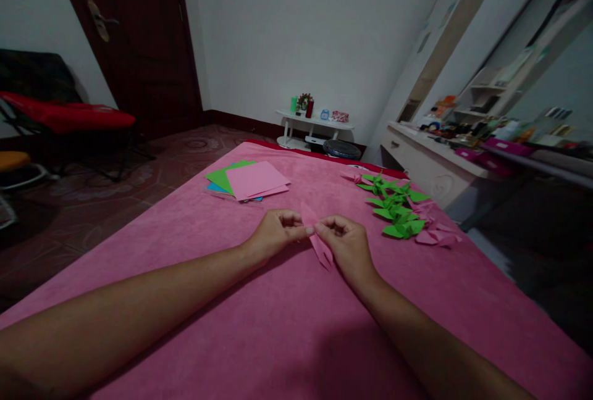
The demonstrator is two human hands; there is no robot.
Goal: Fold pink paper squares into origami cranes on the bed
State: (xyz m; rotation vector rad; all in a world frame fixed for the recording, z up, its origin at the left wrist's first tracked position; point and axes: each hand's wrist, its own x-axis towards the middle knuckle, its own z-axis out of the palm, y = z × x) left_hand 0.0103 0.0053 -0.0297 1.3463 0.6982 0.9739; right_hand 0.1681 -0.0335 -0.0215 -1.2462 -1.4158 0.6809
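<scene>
Between both hands is a narrow piece of folded pink paper (pixel 320 250), its long points reaching away from me and back toward me. My left hand (pixel 283 232) pinches its left edge with thumb and fingers. From the other side my right hand (pixel 345 241) pinches it too, the two thumbs nearly meeting at its middle. Beyond my left hand lies a stack of square paper sheets (pixel 257 179), pink on top with green and blue beneath. Off to the right rest several green folded paper cranes (pixel 401 227), with pink folded cranes (pixel 438 233) beside them.
A pink cloth (pixel 222 326) covers the surface under my hands. At the far wall stands a small white table (pixel 319 121) with items on it. A cluttered dresser (pixel 430 159) is on the right. To the left are a red chair (pixel 83 117) and a dark door (pixel 139 36).
</scene>
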